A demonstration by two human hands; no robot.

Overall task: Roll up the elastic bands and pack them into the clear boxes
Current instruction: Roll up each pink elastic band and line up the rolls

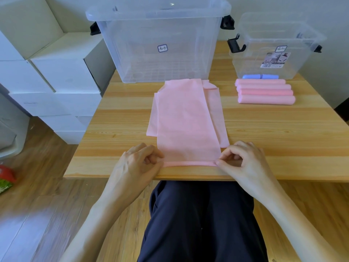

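Note:
A pink elastic band [186, 121] lies flat and folded in layers down the middle of the wooden table [120, 118]. Its near end is turned over into a thin first roll at the table's front edge. My left hand [140, 161] pinches the left end of that roll and my right hand [239, 159] pinches the right end. Several finished pink rolls [265, 91] lie side by side at the right, with blue rolls [260, 76] just behind them. A large clear box [158, 42] stands at the back centre and a smaller clear box [272, 48] at the back right.
White cardboard boxes [56, 76] are stacked on the floor left of the table. My dark trousers [200, 220] show below the table edge. A red and green object [6, 178] lies on the wooden floor at the far left.

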